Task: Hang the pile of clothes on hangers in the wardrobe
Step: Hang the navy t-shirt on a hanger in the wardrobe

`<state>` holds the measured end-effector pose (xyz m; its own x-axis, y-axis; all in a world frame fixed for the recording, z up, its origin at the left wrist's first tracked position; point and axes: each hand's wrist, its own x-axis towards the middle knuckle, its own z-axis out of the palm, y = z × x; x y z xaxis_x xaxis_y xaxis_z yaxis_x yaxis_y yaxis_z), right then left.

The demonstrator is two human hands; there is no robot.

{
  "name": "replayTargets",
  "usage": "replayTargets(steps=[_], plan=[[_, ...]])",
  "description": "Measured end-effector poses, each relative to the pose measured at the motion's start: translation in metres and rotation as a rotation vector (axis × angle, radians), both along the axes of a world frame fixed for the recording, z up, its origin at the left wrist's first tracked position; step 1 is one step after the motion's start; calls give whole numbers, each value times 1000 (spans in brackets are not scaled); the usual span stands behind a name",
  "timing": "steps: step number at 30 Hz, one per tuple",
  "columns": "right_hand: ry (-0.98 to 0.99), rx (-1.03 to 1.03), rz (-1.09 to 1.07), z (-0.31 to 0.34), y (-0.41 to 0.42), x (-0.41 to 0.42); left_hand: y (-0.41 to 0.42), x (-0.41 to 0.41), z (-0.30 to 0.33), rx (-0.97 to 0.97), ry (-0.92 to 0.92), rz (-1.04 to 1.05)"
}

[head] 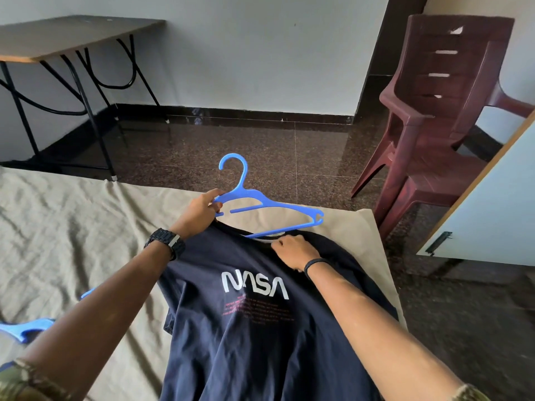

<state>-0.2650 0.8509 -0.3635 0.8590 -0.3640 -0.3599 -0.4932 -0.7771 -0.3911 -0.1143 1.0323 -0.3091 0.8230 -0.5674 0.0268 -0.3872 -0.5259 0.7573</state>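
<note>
Navy T-shirt (260,328) with a white NASA print lies face up on a bed (58,227) covered by a wrinkled beige sheet, collar pointing away from the person. Blue plastic hanger (262,208) is held just above the collar, hook upward; its lower bar meets the neck opening, and its right end extends past the shirt over the sheet.

Left hand (199,211): grip closed on the left end of the hanger, at the shirt's left shoulder. A dark wristwatch (165,241) sits on this wrist.

Right hand (293,251): grip closed, pinching the collar fabric of the T-shirt directly beneath the hanger. A thin dark band (314,263) circles this wrist.

A second blue hanger (24,328) lies on the sheet at the left edge, partly hidden by the left forearm.

Beyond the bed, the floor (231,146) is dark polished speckled stone with a black skirting below a pale wall. A wooden-topped table (72,33) on black metal legs stands at the far left. Stacked maroon plastic chairs (434,111) stand at the right, near a white panel with a wooden edge (492,212).
</note>
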Motion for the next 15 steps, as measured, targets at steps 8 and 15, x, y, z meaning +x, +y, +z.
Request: replayTargets(steps=[8,15], plan=[[-145,49,-477,6,-40,-21,8,0,2,89,-66,-13],[-239,434,-769,17,-66,-22,12,-10,12,140,-182,-69]])
